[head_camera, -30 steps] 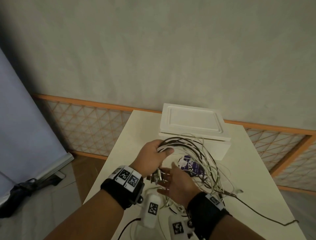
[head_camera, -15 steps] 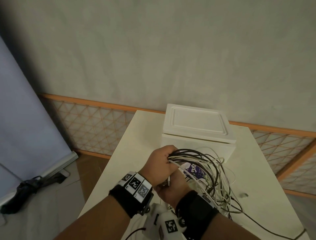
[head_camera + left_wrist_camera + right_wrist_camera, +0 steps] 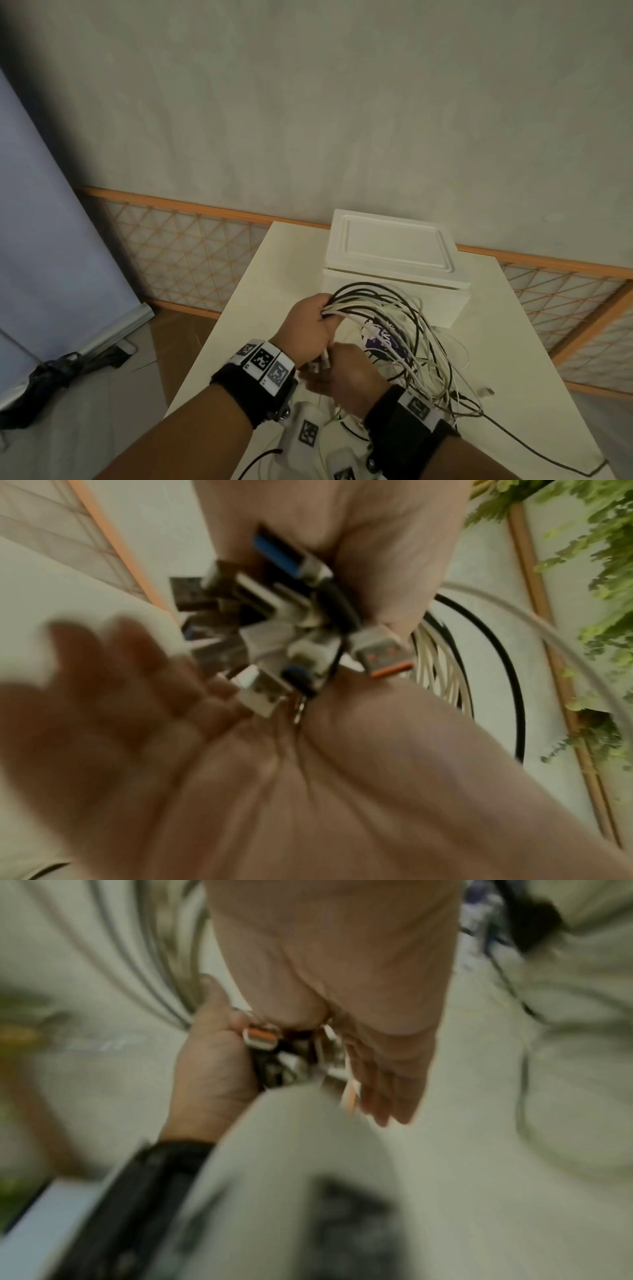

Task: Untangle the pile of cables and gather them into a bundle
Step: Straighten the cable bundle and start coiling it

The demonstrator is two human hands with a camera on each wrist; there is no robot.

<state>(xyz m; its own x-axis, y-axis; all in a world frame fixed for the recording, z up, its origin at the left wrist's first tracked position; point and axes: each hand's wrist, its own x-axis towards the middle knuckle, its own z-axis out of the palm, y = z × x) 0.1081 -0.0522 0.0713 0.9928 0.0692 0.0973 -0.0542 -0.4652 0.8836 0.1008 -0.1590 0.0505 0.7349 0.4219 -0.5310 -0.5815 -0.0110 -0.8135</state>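
Gripping the cables (image 3: 383, 308) near their plugs (image 3: 291, 631), the left hand (image 3: 308, 325) holds loops trailing toward 4 o'clock over the counter (image 3: 513, 342); the right hand (image 3: 346, 373), fingers extended and holding nothing, sits at 6 o'clock below the plugs.

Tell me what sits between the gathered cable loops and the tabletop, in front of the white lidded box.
A purple printed packet lies on the cream table, under the black and white cable loops gripped by the left hand, before the white box. Head view shows it.
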